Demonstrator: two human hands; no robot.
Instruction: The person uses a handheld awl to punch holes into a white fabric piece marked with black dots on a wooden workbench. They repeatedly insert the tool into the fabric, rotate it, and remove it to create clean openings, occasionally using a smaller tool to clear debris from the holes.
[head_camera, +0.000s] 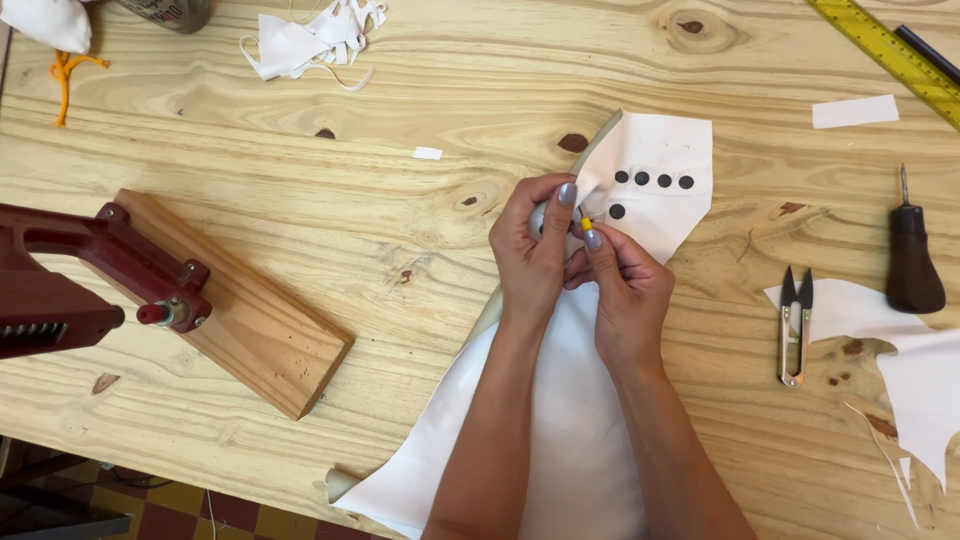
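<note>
Pale knotty pine planks make up the workbench (420, 240), with a patch of red-and-yellow tiled floor (150, 500) showing past its near edge. Nearest the wearer, a long sheet of white leather-like material (570, 440) lies on the bench under both forearms and runs away to a flap bearing five black round studs (650, 185). Over that sheet, just short of the studs, the left hand (532, 250) and the right hand (625, 290) meet fingertip to fingertip: the left curls closed around a small grey object that is mostly hidden, and the right pinches a tiny yellow piece (586, 223) between thumb and forefinger. Left of the sheet stands a dark red metal hand press (90, 280) bolted to a slanted wooden block (250, 330). Right of the sheet lie small steel thread snips (795, 325), then a dark wooden-handled awl (912, 262) and more white offcuts (900, 350). Beyond the sheet, at the far edge, rest a pile of white scraps (315, 40) and a yellow ruler (890, 50).
</note>
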